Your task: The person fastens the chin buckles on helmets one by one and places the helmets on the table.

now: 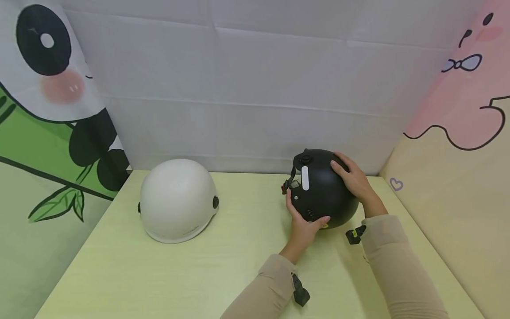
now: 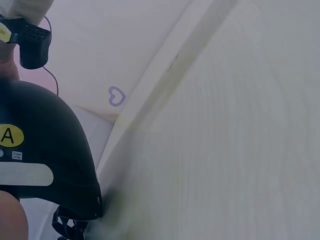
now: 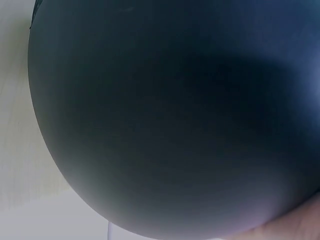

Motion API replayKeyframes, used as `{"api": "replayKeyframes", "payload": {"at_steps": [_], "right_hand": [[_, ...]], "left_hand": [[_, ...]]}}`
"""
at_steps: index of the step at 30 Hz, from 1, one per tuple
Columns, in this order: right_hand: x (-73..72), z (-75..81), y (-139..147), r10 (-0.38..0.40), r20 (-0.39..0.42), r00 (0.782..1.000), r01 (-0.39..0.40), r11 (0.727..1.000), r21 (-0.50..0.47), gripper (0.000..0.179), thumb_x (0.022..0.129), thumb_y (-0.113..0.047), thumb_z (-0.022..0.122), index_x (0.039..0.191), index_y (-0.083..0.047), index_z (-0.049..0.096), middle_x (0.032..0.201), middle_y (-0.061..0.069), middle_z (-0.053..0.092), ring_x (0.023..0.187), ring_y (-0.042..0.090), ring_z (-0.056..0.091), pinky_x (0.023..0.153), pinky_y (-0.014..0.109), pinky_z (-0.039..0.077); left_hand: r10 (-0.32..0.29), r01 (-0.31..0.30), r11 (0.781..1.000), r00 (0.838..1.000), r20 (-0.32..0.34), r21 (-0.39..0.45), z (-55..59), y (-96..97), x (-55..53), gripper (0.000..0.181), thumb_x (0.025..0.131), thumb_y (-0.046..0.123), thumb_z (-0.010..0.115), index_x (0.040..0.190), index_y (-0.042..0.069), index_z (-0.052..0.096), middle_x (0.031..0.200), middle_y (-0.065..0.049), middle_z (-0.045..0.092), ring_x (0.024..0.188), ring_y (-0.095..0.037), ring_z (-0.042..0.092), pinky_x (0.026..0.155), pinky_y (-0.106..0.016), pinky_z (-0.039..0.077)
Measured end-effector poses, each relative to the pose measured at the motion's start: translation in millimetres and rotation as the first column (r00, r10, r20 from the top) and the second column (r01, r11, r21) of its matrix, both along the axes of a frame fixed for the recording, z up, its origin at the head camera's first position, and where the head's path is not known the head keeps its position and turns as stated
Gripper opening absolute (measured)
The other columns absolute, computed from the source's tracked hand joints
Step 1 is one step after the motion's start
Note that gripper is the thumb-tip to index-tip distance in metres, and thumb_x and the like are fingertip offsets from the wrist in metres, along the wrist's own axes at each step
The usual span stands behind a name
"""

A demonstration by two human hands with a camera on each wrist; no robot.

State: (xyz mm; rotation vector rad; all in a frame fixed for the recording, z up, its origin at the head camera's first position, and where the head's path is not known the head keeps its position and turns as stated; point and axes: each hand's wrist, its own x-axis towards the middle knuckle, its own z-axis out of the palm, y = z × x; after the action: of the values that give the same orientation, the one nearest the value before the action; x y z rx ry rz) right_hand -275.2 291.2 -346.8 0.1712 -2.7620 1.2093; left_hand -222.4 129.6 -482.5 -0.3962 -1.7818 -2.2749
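Note:
A matte black helmet (image 1: 328, 190) is tipped on its side at the right of the head view, its opening turned left and its strap with a red buckle (image 1: 284, 188) on that side. My left hand (image 1: 301, 228) grips its lower rim, thumb on the shell and fingers at the opening. Over the back and top of the shell curves my right hand (image 1: 354, 179), helping hold it. The left wrist view shows a yellow "A" sticker (image 2: 11, 135) and a pale strip (image 2: 27, 174) on the helmet. In the right wrist view the black shell (image 3: 160, 125) fills most of the picture.
A white helmet (image 1: 179, 201) stands dome up on the pale yellow table (image 1: 191, 283), to the left. A grey sheet (image 1: 255, 88) hangs behind the table. Cartoon-printed panels flank it: a panda (image 1: 59, 97) at left, a pink figure (image 1: 466, 97) at right.

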Motion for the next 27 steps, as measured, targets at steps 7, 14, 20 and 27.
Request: {"api": "replayKeyframes", "payload": {"at_steps": [7, 14, 20, 27], "right_hand": [[2.6, -0.8, 0, -0.015, 0.033, 0.999, 0.018, 0.997, -0.078, 0.068, 0.101, -0.051, 0.041, 0.157, -0.016, 0.022, 0.159, 0.018, 0.014, 0.142, 0.045, 0.012, 0.105, 0.068, 0.012], [4.8, -8.5, 3, -0.018, 0.072, 0.997, 0.037, 0.959, -0.281, 0.067, 0.102, -0.048, 0.041, 0.157, -0.015, 0.021, 0.160, 0.015, 0.012, 0.143, 0.041, 0.009, 0.107, 0.065, 0.011], [4.6, -18.5, 2, 0.014, 0.095, 0.995, 0.029, 0.895, -0.445, 0.064, 0.103, -0.043, 0.039, 0.156, -0.012, 0.020, 0.161, 0.011, 0.010, 0.145, 0.034, 0.007, 0.111, 0.057, 0.008], [6.1, -25.4, -7, 0.047, 0.088, 0.995, 0.011, 0.824, -0.567, 0.063, 0.104, -0.042, 0.037, 0.156, -0.011, 0.019, 0.161, 0.007, 0.012, 0.144, 0.029, 0.012, 0.113, 0.049, 0.011]], "left_hand": [[-0.053, 0.053, 0.999, 0.998, 0.020, 0.012, 9.6, -7.4, -1.7, 0.117, 0.075, 0.016, 0.087, 0.154, 0.027, 0.001, 0.157, -0.005, 0.012, 0.136, -0.025, 0.030, 0.106, -0.047, 0.030], [-0.129, 0.130, 0.991, 0.991, 0.028, -0.042, 21.8, -17.8, -2.5, 0.113, 0.078, 0.015, 0.084, 0.153, 0.035, 0.002, 0.156, -0.003, 0.015, 0.138, -0.025, 0.029, 0.108, -0.048, 0.028], [-0.152, 0.153, 0.985, 0.988, 0.020, -0.077, 29.0, -25.7, -1.8, 0.110, 0.078, 0.010, 0.083, 0.153, 0.027, 0.004, 0.156, -0.009, 0.013, 0.134, -0.030, 0.033, 0.104, -0.045, 0.035], [-0.144, 0.151, 0.976, 0.988, 0.058, -0.156, 40.7, -39.9, 4.6, 0.109, 0.079, 0.014, 0.084, 0.152, 0.035, 0.006, 0.155, -0.008, 0.019, 0.133, -0.029, 0.034, 0.104, -0.046, 0.034]]}}
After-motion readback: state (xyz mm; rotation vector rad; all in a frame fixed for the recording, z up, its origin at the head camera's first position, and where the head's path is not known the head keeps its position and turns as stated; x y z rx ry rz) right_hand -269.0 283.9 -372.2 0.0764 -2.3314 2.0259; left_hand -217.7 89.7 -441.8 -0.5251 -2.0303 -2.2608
